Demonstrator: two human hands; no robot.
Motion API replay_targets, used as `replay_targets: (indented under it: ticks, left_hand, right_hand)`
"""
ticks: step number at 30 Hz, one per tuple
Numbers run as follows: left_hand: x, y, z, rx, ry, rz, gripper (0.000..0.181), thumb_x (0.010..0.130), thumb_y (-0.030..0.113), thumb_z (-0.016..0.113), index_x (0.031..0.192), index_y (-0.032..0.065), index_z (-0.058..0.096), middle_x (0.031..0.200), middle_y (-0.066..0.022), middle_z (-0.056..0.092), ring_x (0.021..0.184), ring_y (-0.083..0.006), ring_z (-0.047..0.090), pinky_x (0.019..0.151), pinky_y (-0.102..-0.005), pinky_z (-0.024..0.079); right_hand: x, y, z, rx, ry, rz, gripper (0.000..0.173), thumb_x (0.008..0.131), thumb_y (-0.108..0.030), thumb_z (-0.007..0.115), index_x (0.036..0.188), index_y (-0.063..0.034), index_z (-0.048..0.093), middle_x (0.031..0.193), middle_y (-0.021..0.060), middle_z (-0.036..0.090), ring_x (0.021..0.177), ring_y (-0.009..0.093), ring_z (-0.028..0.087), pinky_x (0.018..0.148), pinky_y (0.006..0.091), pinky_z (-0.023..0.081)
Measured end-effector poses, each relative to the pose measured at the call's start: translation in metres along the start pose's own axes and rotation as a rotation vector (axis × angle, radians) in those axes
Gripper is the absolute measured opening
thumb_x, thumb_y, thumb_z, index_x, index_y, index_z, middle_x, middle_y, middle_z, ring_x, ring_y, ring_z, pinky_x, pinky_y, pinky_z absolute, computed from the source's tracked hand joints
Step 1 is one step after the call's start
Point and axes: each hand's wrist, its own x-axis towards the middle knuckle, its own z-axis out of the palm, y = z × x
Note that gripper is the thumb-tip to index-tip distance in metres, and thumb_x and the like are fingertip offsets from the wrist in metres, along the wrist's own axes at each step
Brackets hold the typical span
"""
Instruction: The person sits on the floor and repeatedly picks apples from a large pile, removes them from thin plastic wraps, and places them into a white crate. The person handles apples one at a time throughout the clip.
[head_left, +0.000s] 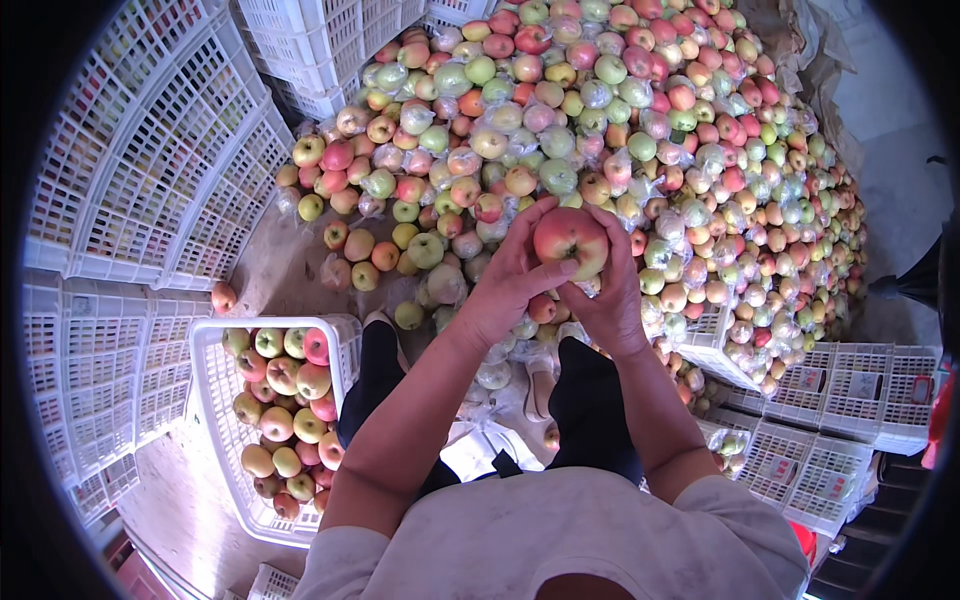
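Note:
Between my two hands I hold one large red and yellow apple (571, 234), its hollow end turned up towards me. My left hand (514, 274) cups it from the left, with the thumb laid across its lower side. From the right, the fingers of my right hand (611, 300) wrap its edge. No plastic film shows on this apple. Beneath and beyond my hands spreads a large heap of apples (520, 180), red, green and yellow, many wrapped in thin clear plastic bags. To my left stands a white plastic crate (262, 323) partly filled with unwrapped apples.
Tall stacks of white slatted crates (161, 135) line the left side, with apples visible through them. More white crates (806, 442) stand at the right, and a tilted crate (712, 352) lies against the heap. A single apple (223, 297) rests on the floor by the left stacks.

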Motion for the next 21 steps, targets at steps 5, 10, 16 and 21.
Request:
replay_targets:
  ticks: [5, 10, 16, 21]
  left_hand:
    - [0.001, 0.003, 0.0, -0.028, 0.002, 0.063, 0.079, 0.086, 0.01, 0.069, 0.151, 0.0077, 0.025, 0.14, -0.01, 0.042, 0.13, -0.0201, 0.044, 0.111, -0.033, 0.035]
    - [0.001, 0.002, -0.001, 0.135, 0.116, 0.073, 0.072, 0.092, 0.016, 0.066, 0.151, 0.0069, 0.026, 0.141, -0.0095, 0.042, 0.131, -0.0195, 0.044, 0.109, -0.0316, 0.036]
    - [0.011, -0.02, -0.011, 0.132, 0.173, 0.156, 0.061, 0.096, 0.026, 0.064, 0.143, 0.0039, 0.031, 0.123, -0.0134, 0.053, 0.113, -0.0198, 0.054, 0.098, -0.0319, 0.046]
    - [0.01, -0.025, -0.014, 0.309, 0.221, 0.21, 0.072, 0.089, 0.034, 0.071, 0.141, 0.0025, 0.032, 0.121, -0.0171, 0.055, 0.112, -0.0235, 0.057, 0.096, -0.0339, 0.047]
  right_hand:
    - [0.005, -0.01, 0.012, 0.073, 0.052, 0.019, 0.086, 0.066, -0.002, 0.082, 0.141, -0.0102, 0.04, 0.132, 0.0136, 0.051, 0.123, 0.031, 0.053, 0.104, 0.0405, 0.043]
    - [0.007, -0.001, 0.024, 0.146, 0.036, 0.015, 0.085, 0.067, 0.001, 0.078, 0.142, -0.0093, 0.04, 0.132, 0.0123, 0.052, 0.122, 0.027, 0.055, 0.103, 0.0373, 0.045]
    - [0.008, 0.018, 0.034, 0.15, 0.052, 0.101, 0.075, 0.078, 0.004, 0.07, 0.145, -0.0069, 0.038, 0.138, 0.0108, 0.048, 0.125, 0.024, 0.051, 0.106, 0.0344, 0.043]
    - [0.007, 0.025, 0.039, 0.186, 0.054, 0.057, 0.072, 0.083, 0.008, 0.065, 0.147, -0.0063, 0.036, 0.142, 0.011, 0.045, 0.13, 0.024, 0.047, 0.109, 0.0354, 0.042]
